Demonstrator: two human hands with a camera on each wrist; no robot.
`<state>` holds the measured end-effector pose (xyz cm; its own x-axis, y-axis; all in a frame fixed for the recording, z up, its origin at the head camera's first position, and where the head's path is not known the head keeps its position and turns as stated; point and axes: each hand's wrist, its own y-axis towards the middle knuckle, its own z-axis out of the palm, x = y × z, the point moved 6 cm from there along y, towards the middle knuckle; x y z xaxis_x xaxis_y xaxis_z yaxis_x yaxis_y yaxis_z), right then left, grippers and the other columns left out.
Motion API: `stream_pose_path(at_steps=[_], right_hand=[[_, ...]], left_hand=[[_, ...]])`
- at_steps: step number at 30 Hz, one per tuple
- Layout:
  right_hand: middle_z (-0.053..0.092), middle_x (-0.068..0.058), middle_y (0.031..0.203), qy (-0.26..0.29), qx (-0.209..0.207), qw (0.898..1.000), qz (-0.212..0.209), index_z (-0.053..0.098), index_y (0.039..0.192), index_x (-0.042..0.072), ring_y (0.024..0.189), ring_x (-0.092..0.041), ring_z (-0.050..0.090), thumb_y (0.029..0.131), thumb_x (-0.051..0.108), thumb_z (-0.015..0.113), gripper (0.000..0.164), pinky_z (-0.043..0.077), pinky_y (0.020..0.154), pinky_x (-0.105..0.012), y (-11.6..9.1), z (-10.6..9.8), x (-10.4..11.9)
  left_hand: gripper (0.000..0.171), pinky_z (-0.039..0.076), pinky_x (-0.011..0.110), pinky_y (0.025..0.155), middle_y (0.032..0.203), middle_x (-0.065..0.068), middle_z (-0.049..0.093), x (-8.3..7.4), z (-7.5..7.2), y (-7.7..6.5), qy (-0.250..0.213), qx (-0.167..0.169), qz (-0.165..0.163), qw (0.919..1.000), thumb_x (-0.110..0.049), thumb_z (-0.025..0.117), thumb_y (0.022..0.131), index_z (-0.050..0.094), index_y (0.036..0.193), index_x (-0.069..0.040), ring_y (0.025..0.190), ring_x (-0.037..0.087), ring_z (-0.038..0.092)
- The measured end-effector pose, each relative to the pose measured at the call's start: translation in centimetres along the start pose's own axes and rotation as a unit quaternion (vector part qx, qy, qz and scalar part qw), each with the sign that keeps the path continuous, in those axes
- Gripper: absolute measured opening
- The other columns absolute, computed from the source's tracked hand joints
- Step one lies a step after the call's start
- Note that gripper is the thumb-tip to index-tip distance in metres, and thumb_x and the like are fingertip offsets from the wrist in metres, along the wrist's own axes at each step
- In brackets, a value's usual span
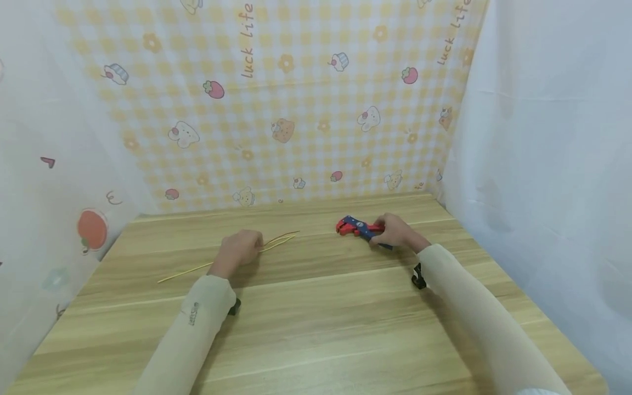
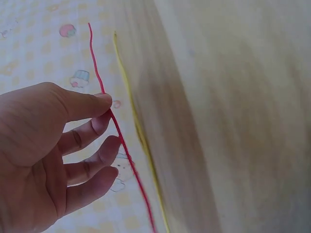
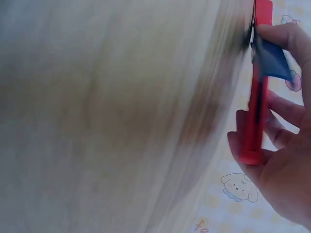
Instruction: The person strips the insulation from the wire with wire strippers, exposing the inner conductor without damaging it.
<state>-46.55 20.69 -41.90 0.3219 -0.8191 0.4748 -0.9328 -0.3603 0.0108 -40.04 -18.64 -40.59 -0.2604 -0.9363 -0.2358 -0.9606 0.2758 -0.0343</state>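
L hand [image 1: 241, 248] at left-centre of wood-grain bench [image 1: 316, 323]: thumb & index fingers [image 2: 101, 101] pinch a thin red insulated wire [image 2: 128, 151] partway along; other fingers loosely bent, spread apart. Thin yellow wire [image 2: 132, 104] runs alongside the red, just beside it, apart from the pinch in the L wrist view; in head view wire ends project R of hand, & a yellow length lies L of wrist. R hand [image 1: 396, 230], R of centre, grips a red-and-blue hand tool w/ two handles [image 1: 360, 226], approx. like a wire stripper; thumb on blue handle [image 3: 273, 59], fingers curled round red handle [image 3: 257, 107]. Tool's red head points L, toward wires, well apart from them. R wrist view blurred; can't tell if tool touches bench. Yellow-and-white checked cloth w/ cartoon prints [image 1: 306, 88] hangs behind.
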Motion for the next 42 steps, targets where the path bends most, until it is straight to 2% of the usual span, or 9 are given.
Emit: stream_pose_path(at_steps=[4,8,19,23,28,33,36,39,42], right_hand=[[0.061,-0.018,0.109,0.001,-0.023,1.000,-0.009,0.065,0.115,-0.007,0.097,-0.029,0.056,0.079,0.026,0.076,0.050,0.048,0.085,-0.042,-0.2,-0.2,0.3],[0.059,-0.017,0.107,0.005,-0.033,0.999,-0.010,0.066,0.114,-0.007,0.095,-0.028,0.053,0.077,0.025,0.077,0.050,0.046,0.082,-0.040,-0.6,-0.3,0.6],[0.057,-0.015,0.098,0.015,-0.069,0.997,-0.036,0.069,0.110,-0.005,0.088,-0.026,0.051,0.074,0.024,0.083,0.049,0.042,0.075,-0.036,-1.5,-0.8,1.8],[0.056,-0.015,0.098,0.035,-0.091,0.994,-0.045,0.067,0.113,-0.006,0.084,-0.025,0.054,0.074,0.025,0.084,0.053,0.046,0.073,-0.035,-2.4,-1.1,2.6],[0.057,-0.015,0.100,0.074,-0.120,0.989,-0.048,0.067,0.117,-0.005,0.086,-0.025,0.059,0.074,0.023,0.085,0.055,0.053,0.075,-0.036,-3.6,-1.5,3.6],[0.056,-0.013,0.100,0.081,-0.146,0.984,-0.066,0.066,0.120,-0.005,0.087,-0.025,0.058,0.074,0.021,0.086,0.056,0.052,0.073,-0.033,-4.7,-2.0,4.4],[0.055,-0.013,0.098,0.085,-0.160,0.981,-0.072,0.066,0.120,-0.005,0.087,-0.027,0.056,0.073,0.021,0.087,0.058,0.049,0.071,-0.033,-5.2,-2.4,5.0],[0.054,-0.013,0.099,0.098,-0.171,0.978,-0.070,0.065,0.124,-0.006,0.089,-0.028,0.057,0.072,0.021,0.087,0.062,0.048,0.073,-0.032,-5.7,-2.7,5.4],[0.053,-0.014,0.101,0.116,-0.185,0.974,-0.066,0.063,0.127,-0.006,0.091,-0.029,0.058,0.072,0.020,0.088,0.065,0.048,0.074,-0.032,-6.2,-3.0,5.7]], left_hand=[[0.022,0.049,0.062,0.084,0.115,0.011,0.070,-0.9,-0.3,0.0,0.007,-0.024,0.020,0.9995,-0.004,0.054,0.094,0.072,0.107,-0.009,0.105,0.033,0.064],[0.025,0.052,0.060,0.082,0.118,0.011,0.069,-1.9,-0.6,-0.3,0.011,-0.035,0.039,0.9986,-0.004,0.053,0.095,0.072,0.110,-0.009,0.109,0.035,0.064],[0.022,0.055,0.048,0.081,0.113,0.007,0.070,-4.4,-1.1,-1.2,-0.017,-0.047,0.066,0.9966,-0.008,0.057,0.095,0.071,0.111,-0.009,0.105,0.028,0.065],[0.019,0.055,0.045,0.077,0.109,0.004,0.071,-5.0,-1.2,-1.4,-0.021,-0.047,0.078,0.9957,-0.011,0.058,0.096,0.070,0.111,-0.010,0.101,0.026,0.066],[0.018,0.054,0.041,0.070,0.104,0.001,0.071,-5.5,-1.5,-1.6,-0.030,-0.049,0.083,0.9950,-0.015,0.059,0.096,0.070,0.110,-0.011,0.094,0.023,0.066],[0.018,0.050,0.035,0.065,0.103,-0.001,0.070,-5.6,-2.0,-1.9,-0.052,-0.060,0.085,0.9933,-0.018,0.060,0.097,0.070,0.111,-0.012,0.088,0.018,0.064],[0.018,0.047,0.032,0.057,0.102,-0.001,0.070,-5.7,-2.7,-2.1,-0.070,-0.076,0.084,0.9910,-0.018,0.060,0.097,0.070,0.111,-0.012,0.072,0.016,0.060],[0.017,0.041,0.030,0.048,0.099,0.000,0.069,-5.6,-3.3,-2.3,-0.083,-0.094,0.078,0.9890,-0.018,0.059,0.097,0.070,0.109,-0.014,0.058,0.013,0.050],[0.016,0.038,0.029,0.045,0.098,-0.001,0.070,-5.6,-3.5,-2.2,-0.087,-0.099,0.082,0.9879,-0.018,0.060,0.097,0.071,0.108,-0.015,0.052,0.011,0.045]])
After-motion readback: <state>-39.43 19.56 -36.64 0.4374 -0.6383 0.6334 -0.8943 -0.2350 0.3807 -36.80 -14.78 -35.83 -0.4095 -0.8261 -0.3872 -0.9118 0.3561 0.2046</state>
